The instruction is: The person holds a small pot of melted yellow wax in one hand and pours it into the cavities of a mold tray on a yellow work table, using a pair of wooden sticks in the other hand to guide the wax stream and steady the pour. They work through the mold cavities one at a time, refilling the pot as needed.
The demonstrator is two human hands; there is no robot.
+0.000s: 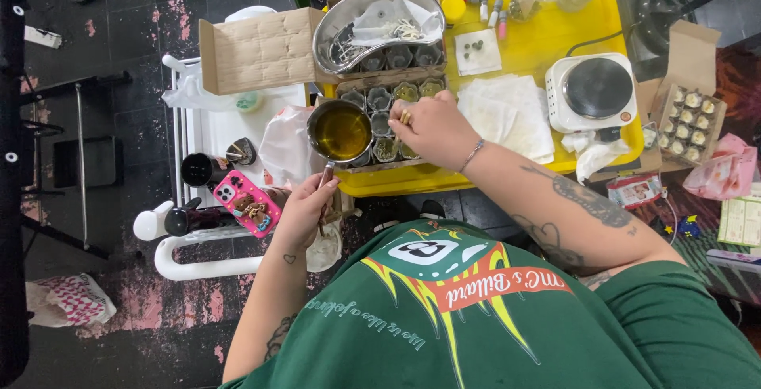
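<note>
1. Pot of yellow liquid hangs over the near-left corner of a cardboard box of small cups, which sits on a yellow tray.
2. Its handle runs from the pot down toward the person, ending in the left hand, which is curled shut around the handle's end.
3. From that grip, the pot lies up and slightly right, and the cups lie just beyond the pot's right rim.
4. The right hand rests on the cups just right of the pot, fingers bent down among them; whether it pinches one I cannot tell.
5. A white hot plate stands well apart at the tray's right.
</note>
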